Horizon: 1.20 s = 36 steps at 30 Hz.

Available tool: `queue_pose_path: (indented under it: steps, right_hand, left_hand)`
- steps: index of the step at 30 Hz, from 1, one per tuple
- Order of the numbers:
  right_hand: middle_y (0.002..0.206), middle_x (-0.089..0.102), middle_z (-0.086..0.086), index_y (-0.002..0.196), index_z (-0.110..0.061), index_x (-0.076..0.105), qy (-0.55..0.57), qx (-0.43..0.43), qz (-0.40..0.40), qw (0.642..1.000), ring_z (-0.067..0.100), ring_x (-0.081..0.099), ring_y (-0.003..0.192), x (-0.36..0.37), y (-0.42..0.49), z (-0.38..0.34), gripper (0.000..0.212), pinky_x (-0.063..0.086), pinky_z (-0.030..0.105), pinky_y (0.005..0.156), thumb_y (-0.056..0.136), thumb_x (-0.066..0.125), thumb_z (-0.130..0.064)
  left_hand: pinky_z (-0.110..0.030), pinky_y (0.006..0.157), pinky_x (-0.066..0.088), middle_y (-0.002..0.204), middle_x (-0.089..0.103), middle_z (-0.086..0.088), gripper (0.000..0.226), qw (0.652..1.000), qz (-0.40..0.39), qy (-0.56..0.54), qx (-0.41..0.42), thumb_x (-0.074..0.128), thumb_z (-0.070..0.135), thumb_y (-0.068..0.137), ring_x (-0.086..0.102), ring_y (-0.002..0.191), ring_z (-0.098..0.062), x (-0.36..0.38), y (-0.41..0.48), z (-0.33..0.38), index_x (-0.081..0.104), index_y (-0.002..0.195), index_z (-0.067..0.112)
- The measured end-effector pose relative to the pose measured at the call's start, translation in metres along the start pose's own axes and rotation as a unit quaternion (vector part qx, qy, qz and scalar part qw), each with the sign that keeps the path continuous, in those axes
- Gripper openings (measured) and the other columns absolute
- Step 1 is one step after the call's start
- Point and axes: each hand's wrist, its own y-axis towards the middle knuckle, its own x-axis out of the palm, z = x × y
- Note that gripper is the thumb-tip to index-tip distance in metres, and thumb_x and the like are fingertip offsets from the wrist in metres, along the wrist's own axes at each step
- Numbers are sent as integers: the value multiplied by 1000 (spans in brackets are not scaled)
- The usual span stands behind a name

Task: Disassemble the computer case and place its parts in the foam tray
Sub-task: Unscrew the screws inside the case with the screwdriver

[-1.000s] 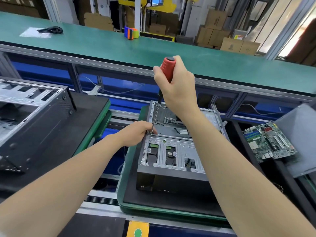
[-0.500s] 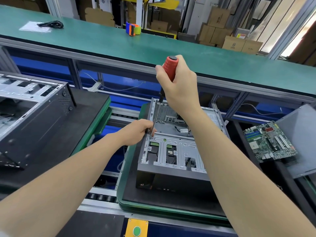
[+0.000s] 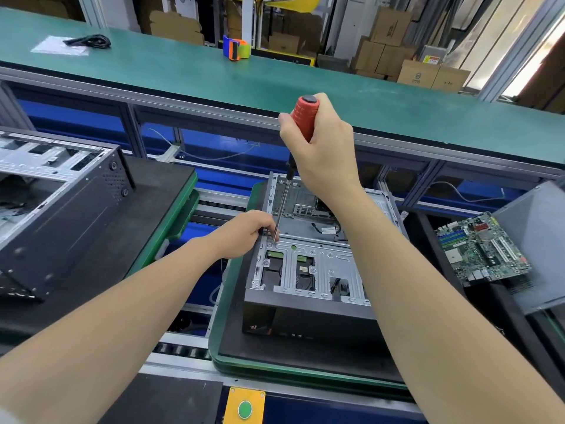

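A right hand curls fully round the red-handled screwdriver standing over the open computer case, which sits on a black foam tray. At the case's left rail the left hand appears to pinch the shaft near its tip.

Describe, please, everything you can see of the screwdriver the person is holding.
The screwdriver has a ribbed red handle with a dark cap, a black collar and a slim metal shaft. It stands nearly upright, handle gripped by the right hand, tip down at the left rim of the computer case, where the left hand pinches the shaft.
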Motion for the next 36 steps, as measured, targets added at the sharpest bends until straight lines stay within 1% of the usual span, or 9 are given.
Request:
queue_pose_path:
  steps: [2,4,7,8,10,26,31,33,36]
  right_hand:
    - [80,56,-8,101,-15,50,-1,1,0,1000,6,52,66,0,0,0,21,43,14,60,104,63,-31]
    - [80,56,-7,100,-15,50,1,2,1,1000,5,52,66,0,0,1,21,43,15,60,104,63,-31]
    - [78,56,-8,98,-15,50,6,3,8,1000,3,51,64,0,0,1,22,42,14,59,104,64,-31]
    - [77,56,-8,98,-15,50,7,3,9,1000,2,52,65,0,0,0,22,42,14,59,103,64,-31]
    - [78,56,-8,98,-15,50,7,3,10,1000,1,52,66,0,0,1,22,43,14,59,103,64,-31]
    - [78,57,-8,97,-15,51,-8,4,42,999,4,53,66,4,0,3,26,47,18,58,102,66,-36]
    - [80,60,-6,100,-8,57,-24,2,64,998,11,57,68,7,0,1,33,49,21,60,100,69,-39]
    - [79,60,-5,99,-8,56,-21,5,48,999,10,57,67,6,1,-1,31,48,19,58,101,69,-36]
    - [79,62,-2,98,-8,57,-11,15,-21,1000,5,55,67,0,9,-4,26,48,17,58,99,68,-31]
  left_hand:
    - [-40,108,43,106,58,16,66,1000,0,7,2,33,-17,92,54,123,-13,-1,0,2,49,79,46]
    - [-41,109,43,109,59,15,65,1000,-5,11,3,34,-17,92,53,122,-13,-2,-1,1,52,82,44]
    - [-42,111,42,118,62,6,53,1000,-10,11,-4,33,-17,94,52,123,-14,0,-1,-3,68,100,22]
    - [-42,110,41,119,63,4,50,1000,-9,12,-6,33,-17,94,52,122,-15,0,-1,-3,69,106,16]
    - [-42,110,41,119,63,0,50,1000,-6,13,-8,32,-17,93,52,121,-17,0,-1,-1,70,109,11]
    - [-42,110,41,121,64,-2,48,1000,4,17,-8,31,-16,93,53,121,-17,1,-2,-1,68,106,11]
    - [-40,112,40,122,64,-1,46,1000,7,11,-5,31,-17,92,52,123,-15,2,-2,-1,68,105,9]
    - [-39,113,40,122,64,-1,48,1000,7,3,-1,30,-17,92,52,124,-14,1,-3,0,68,103,10]
    - [-36,115,39,123,64,1,52,1000,8,-9,0,29,-18,91,51,125,-13,0,-5,3,68,100,16]
